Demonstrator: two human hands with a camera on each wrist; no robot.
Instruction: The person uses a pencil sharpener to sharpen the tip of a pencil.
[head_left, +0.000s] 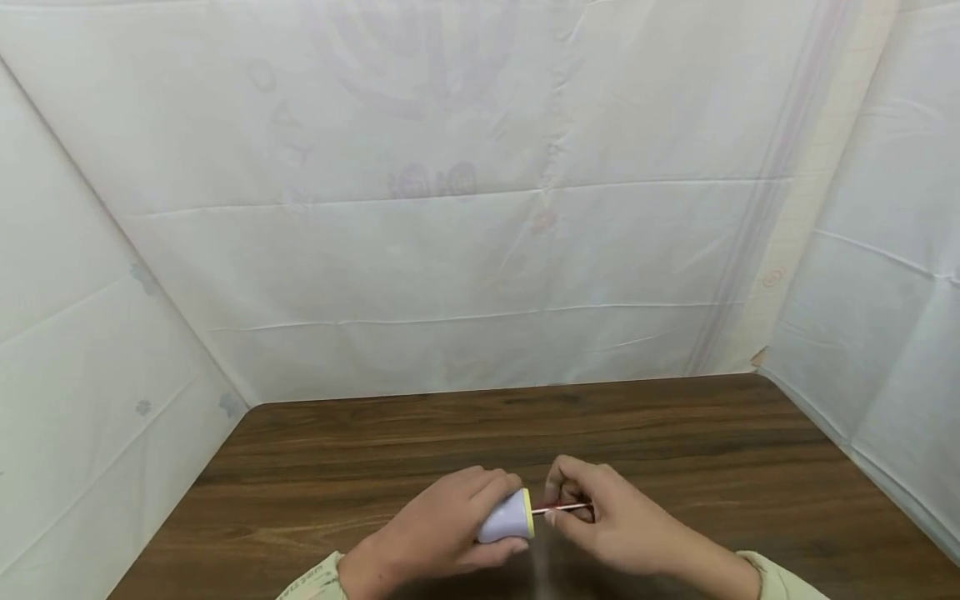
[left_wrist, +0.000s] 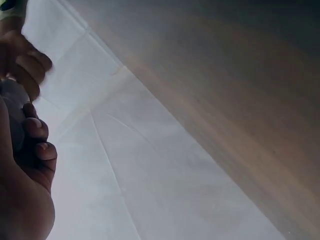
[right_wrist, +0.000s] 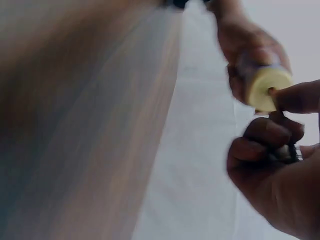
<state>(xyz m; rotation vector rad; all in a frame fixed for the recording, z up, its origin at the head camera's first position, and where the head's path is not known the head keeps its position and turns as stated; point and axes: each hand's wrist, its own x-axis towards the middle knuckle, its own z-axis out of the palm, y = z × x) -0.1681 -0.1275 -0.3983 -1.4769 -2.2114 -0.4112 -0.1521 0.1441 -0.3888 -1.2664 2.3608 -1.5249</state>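
Low at six o'clock in the head view, the left hand (head_left: 442,533) wraps its curled fingers around a small lilac sharpener-like holder (head_left: 504,518) with a pale yellow end face (head_left: 528,512), turning that face toward three o'clock so its opening meets the other hand. The right hand (head_left: 611,525) pinches a thin red-and-white pencil (head_left: 567,507) between thumb and fingertips and keeps it level, its tip at the yellow face — a pose that lines the stick up with the hole; the right wrist view shows the yellow end (right_wrist: 267,87) with a fingertip right against it, though blur hides how deep the tip sits. Both things appear to be held just above the dark wood-grain tabletop (head_left: 465,442), not resting on it. Creased white sheeting (head_left: 450,250) — folded in panels — closes the space at nine, twelve and three o'clock.
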